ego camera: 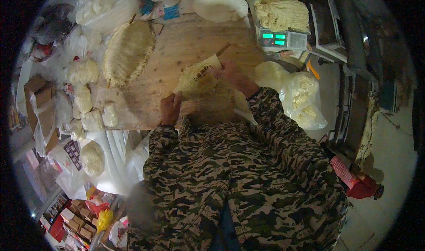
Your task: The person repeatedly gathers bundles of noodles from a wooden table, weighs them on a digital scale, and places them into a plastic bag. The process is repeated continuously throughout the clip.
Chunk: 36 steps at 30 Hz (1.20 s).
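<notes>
A bundle of pale fresh noodles lies over a thin wooden stick on the wooden table. The stick's upper end sticks out past a smooth, flat strip at the bundle's edge. At the lower left end of the bundle, my left hand is curled closed against the strands; its fingertips are hidden. My right hand has its fingers on the bundle's right edge, near the stick, somewhat blurred. Farther left, a wider fringe of noodles rests over another stick.
A lit digital scale bears a noodle heap at the back right. Bagged noodles lie right of my forearm. Several wrapped noodle bundles line the table's left edge. A white rounded bag stands at the back.
</notes>
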Tool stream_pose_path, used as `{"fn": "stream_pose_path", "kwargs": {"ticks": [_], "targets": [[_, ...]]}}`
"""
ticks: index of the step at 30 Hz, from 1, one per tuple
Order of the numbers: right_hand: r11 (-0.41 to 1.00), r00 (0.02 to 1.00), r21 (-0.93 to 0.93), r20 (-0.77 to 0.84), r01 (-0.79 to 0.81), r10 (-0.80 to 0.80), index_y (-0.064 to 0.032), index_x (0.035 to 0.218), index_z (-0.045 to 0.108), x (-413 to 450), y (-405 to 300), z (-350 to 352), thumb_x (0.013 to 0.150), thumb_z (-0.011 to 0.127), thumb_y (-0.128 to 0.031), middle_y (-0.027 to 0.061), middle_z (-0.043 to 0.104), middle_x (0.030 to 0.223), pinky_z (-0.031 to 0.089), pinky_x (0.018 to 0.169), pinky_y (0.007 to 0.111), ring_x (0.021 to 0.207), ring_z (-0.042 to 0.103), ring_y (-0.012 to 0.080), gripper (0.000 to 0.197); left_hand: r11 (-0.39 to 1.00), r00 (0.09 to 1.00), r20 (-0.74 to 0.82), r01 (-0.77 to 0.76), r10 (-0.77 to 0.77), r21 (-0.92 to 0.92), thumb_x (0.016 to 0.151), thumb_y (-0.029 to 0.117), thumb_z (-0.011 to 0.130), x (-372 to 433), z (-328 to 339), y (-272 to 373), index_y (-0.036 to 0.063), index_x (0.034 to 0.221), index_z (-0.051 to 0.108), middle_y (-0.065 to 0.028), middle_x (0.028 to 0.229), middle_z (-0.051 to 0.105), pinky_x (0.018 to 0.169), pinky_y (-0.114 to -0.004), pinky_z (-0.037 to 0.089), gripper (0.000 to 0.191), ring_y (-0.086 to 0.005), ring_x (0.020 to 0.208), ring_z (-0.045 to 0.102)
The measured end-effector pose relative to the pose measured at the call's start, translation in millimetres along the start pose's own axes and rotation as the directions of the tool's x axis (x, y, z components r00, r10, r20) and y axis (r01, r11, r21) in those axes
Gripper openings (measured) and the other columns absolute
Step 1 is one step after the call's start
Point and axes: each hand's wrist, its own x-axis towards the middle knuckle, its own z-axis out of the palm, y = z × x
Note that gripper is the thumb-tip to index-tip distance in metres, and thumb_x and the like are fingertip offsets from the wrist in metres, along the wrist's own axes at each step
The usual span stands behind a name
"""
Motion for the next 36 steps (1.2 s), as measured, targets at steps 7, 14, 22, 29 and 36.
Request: {"fn": "stream_pose_path", "kwargs": {"ticks": [7,14,22,29,36], "targets": [[0.844,0.943,-0.451,-0.016,0.291,-0.334,0.0003,0.106,0.069,-17,-29,-12,0.100,0.064,-0.023,0.0064,0.068,0.086,0.051,0.081,0.040,0.081,0.064,0.0234,0.025,0.988,0.998,-0.021,-0.050,0.054,0.147,0.105,0.048,0.053,0,-8,-16,0.0003,0.065,0.054,-0.0222,0.057,0.040,0.054,-0.053,0.030,0.061,-0.0367,0.051,0.042],[0.627,0.930,0.754,-0.346,0.197,0.123,-0.0140,0.082,0.050,-35,-63,-25,0.106,0.053,-0.021,-0.0041,0.036,0.069,0.046,0.071,0.033,0.064,0.041,0.0116,0.026,0.746,0.850,-0.079,-0.409,0.521,0.526,0.104,0.040,0.057,-11,-15,-113,0.0086,0.123,0.063,-0.0126,0.099,0.065,0.070,-0.051,0.041,0.037,-0.0347,0.083,0.059],[0.890,0.962,0.430,-0.272,0.153,-0.034,-0.0133,0.093,0.058,-87,-142,-102,0.104,0.060,-0.023,-0.0052,0.048,0.073,0.039,0.056,0.027,0.063,0.046,0.0085,0.015,0.989,0.931,-0.340,0.144,-0.130,0.015,0.103,0.040,0.057,-23,-17,-151,0.0087,0.135,0.057,-0.0088,0.120,0.064,0.081,-0.052,0.048,0.045,-0.0311,0.100,0.063],[0.923,0.875,0.148,-0.402,0.354,-0.271,-0.0074,0.084,0.061,-66,-267,-224,0.104,0.060,-0.019,0.0006,0.056,0.074,0.045,0.061,0.034,0.066,0.054,0.0154,0.023,0.824,0.758,-0.401,0.305,-0.514,-0.478,0.103,0.041,0.056,-23,-25,-174,0.0070,0.133,0.058,-0.0099,0.119,0.065,0.080,-0.051,0.049,0.045,-0.0309,0.098,0.063],[0.835,0.795,-0.349,-0.296,0.426,-0.529,-0.0127,0.081,0.058,-37,-356,-320,0.109,0.055,-0.034,0.0006,0.050,0.072,0.040,0.059,0.031,0.062,0.046,0.0117,0.036,0.724,0.687,-0.362,0.352,-0.630,-0.593,0.103,0.042,0.055,-39,-32,-183,0.0054,0.130,0.059,-0.0109,0.117,0.065,0.079,-0.050,0.050,0.046,-0.0307,0.097,0.064]]}}
